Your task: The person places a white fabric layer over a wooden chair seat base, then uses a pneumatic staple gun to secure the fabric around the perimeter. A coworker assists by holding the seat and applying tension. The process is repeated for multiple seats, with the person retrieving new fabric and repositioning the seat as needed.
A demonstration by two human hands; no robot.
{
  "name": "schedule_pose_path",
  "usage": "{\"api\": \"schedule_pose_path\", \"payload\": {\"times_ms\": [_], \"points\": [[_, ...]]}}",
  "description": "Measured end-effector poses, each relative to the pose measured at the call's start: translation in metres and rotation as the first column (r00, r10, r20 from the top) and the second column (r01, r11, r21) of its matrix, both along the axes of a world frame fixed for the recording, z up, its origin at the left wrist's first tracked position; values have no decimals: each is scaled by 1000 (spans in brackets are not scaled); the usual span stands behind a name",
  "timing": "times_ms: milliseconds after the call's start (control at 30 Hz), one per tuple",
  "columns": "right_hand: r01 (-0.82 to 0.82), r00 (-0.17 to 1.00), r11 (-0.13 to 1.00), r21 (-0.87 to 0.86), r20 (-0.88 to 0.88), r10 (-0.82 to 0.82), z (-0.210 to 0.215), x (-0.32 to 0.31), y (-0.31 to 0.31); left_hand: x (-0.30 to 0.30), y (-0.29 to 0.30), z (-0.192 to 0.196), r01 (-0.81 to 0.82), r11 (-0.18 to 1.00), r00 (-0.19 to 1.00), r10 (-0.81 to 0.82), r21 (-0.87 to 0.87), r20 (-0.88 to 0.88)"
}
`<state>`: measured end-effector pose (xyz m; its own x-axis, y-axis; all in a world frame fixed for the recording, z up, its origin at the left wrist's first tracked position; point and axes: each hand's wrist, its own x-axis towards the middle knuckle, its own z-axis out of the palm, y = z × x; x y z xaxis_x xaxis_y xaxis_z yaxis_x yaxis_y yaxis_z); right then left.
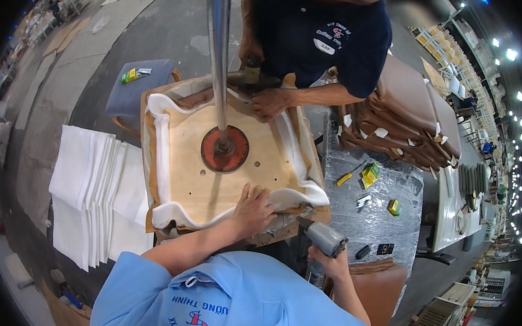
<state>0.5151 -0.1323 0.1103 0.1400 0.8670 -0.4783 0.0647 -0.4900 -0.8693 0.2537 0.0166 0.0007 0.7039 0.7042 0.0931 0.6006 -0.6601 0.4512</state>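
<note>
A plywood seat panel (194,186) lies underside up, with white padding (297,198) and brown cover material (145,156) turned up around its edges. A red round plate (213,160) at the foot of a metal pole (219,59) rests on its middle. My left hand (255,211) lies at the near edge, fingers curled on the padding there. To the right of it, my right hand (331,264) grips a grey staple gun (326,239), its nose close to the panel's near right corner. My left fingertips are partly hidden.
Across the panel a co-worker's hand (270,104) touches the far edge; the other holds a dark tool (253,73). White padding sheets (92,194) are stacked at left, brown covers (395,111) at far right. A plastic-wrapped table (391,183) bears a yellow-handled screwdriver (345,179) and small boxes (369,174).
</note>
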Motion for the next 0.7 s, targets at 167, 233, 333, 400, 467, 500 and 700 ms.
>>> {"api": "schedule_pose_path", "payload": {"times_ms": [167, 233, 333, 400, 467, 500, 700], "points": [[-8, 1000, 998, -57, -20, 7, 7, -17, 22, 3, 7, -6, 11, 999, 1000, -11, 37, -1], [-18, 1000, 998, -53, -13, 17, 7, -21, 29, 3, 9, -9, -14, 998, 1000, 13, 59, 13], [-64, 998, 997, -51, 10, 65, 3, -26, 42, 1, 11, -13, -56, 998, 997, 56, -5, 43], [-88, 994, 992, -91, 50, 93, 0, -29, 50, -1, 12, -15, -98, 993, 990, 103, -62, 91], [-105, 989, 988, -115, 91, 116, -5, -34, 61, 0, 12, -18, -142, 977, 979, 162, -156, 123], [-109, 984, 984, -142, 125, 127, -7, -36, 67, 0, 13, -20, -170, 978, 967, 190, -124, 170], [-197, 949, 955, -223, 201, 243, -11, -53, 105, -2, 16, -25, -211, 955, 935, 259, -207, 242]]}}
